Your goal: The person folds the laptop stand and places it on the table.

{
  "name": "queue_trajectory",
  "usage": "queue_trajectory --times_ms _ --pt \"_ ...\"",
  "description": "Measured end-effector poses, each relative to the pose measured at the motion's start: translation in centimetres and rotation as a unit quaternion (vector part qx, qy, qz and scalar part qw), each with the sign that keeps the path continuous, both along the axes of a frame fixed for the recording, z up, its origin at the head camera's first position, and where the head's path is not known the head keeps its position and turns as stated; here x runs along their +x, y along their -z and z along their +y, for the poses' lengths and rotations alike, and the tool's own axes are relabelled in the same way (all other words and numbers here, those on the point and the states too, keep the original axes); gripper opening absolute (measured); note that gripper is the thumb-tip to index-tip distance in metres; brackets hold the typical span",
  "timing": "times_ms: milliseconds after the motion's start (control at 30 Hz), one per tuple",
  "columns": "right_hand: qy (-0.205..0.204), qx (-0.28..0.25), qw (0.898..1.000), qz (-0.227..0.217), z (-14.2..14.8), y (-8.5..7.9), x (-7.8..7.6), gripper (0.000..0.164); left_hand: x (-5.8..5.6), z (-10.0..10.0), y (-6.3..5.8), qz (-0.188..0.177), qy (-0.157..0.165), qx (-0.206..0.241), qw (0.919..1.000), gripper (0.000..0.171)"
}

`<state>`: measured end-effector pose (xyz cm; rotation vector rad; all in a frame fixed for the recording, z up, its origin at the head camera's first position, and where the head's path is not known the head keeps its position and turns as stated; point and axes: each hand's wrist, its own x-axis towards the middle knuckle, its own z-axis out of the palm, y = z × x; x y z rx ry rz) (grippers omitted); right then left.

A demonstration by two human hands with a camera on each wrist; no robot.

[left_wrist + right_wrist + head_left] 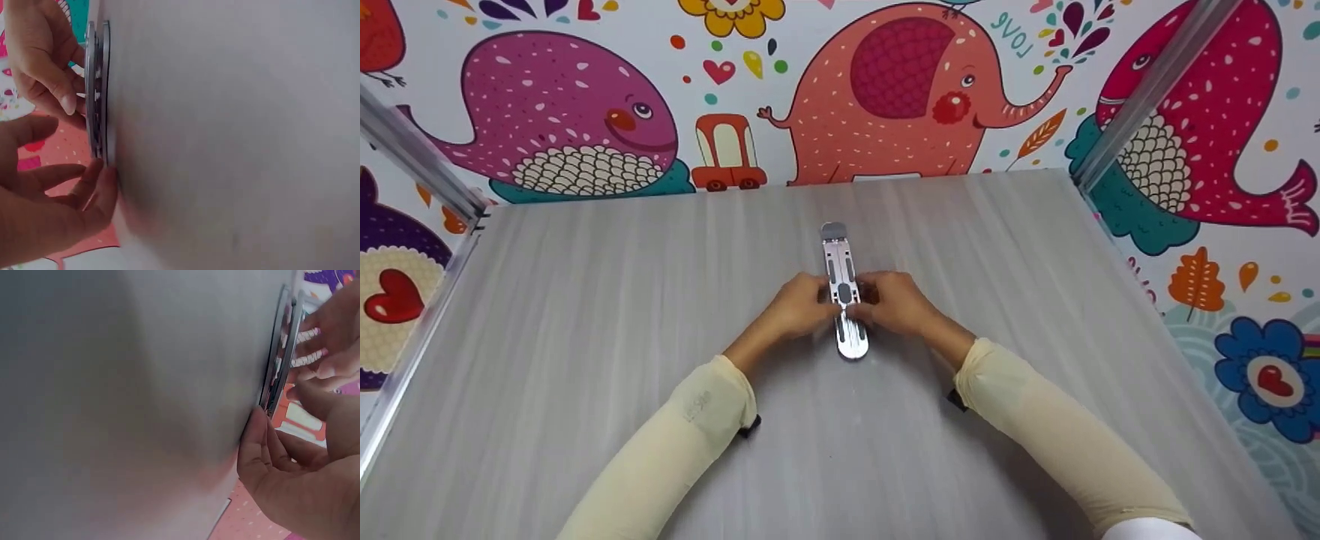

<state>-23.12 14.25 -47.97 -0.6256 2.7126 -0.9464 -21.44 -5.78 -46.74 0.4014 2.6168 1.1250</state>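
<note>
A folded silver metal laptop stand [844,291] with grey pads lies lengthwise on the table, between the two hands. The left hand [802,304] holds its left side, thumb near the upper face and other fingers low by the edge. On the opposite side, the right hand [896,301] grips the edge in a similar way. Seen side-on in the left wrist view, the stand [97,93] shows two stacked layers with a narrow gap. In the right wrist view, bent fingers [256,439] meet its low edge at the tabletop.
The pale grey wood-grain table [607,300] extends around the hands. Behind it rises a wall panel [735,75] printed with cartoon animals. Metal posts [1147,97] stand at the back corners. Pale yellow sleeves [675,442] cover both forearms.
</note>
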Motion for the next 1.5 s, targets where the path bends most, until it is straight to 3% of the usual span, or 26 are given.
queue_trajectory --times_ms 100,200,333,467,600,733,967,1167,1500 --pt "-0.051 0.037 0.998 0.019 0.8 -0.3 0.8 0.08 1.7 0.2 -0.9 0.02 0.034 -0.083 0.9958 0.067" --pt "-0.083 0.079 0.993 0.039 1.6 -0.4 1.8 0.105 3.5 0.6 -1.5 -0.008 0.048 -0.147 0.9879 0.089" --pt "-0.116 0.118 0.983 0.084 2.3 -0.2 3.1 0.108 5.4 1.4 -1.4 -0.016 0.052 -0.21 0.9762 0.092" --pt "-0.149 0.149 0.964 0.164 2.3 0.2 3.9 0.096 6.2 2.0 -0.7 0.015 0.041 -0.246 0.9682 0.084" --pt "-0.162 0.184 0.945 0.217 2.0 0.5 4.1 0.087 6.2 2.2 -0.1 0.037 0.034 -0.262 0.9639 0.08" --pt "-0.161 0.212 0.938 0.222 1.8 0.5 3.8 0.087 5.5 2.3 -0.1 0.029 0.033 -0.268 0.9624 0.081" --pt "-0.146 0.21 0.942 0.216 1.5 0.7 2.9 0.086 4.3 2.3 0.2 0.011 0.02 -0.26 0.9654 0.084" --pt "-0.123 0.213 0.947 0.208 1.7 1.0 3.1 0.086 4.4 2.4 0.7 0.02 0.03 -0.249 0.9678 0.084" --pt "-0.11 0.208 0.951 0.202 1.5 0.9 3.6 0.084 4.3 2.4 0.9 0.026 0.021 -0.255 0.9662 0.085"
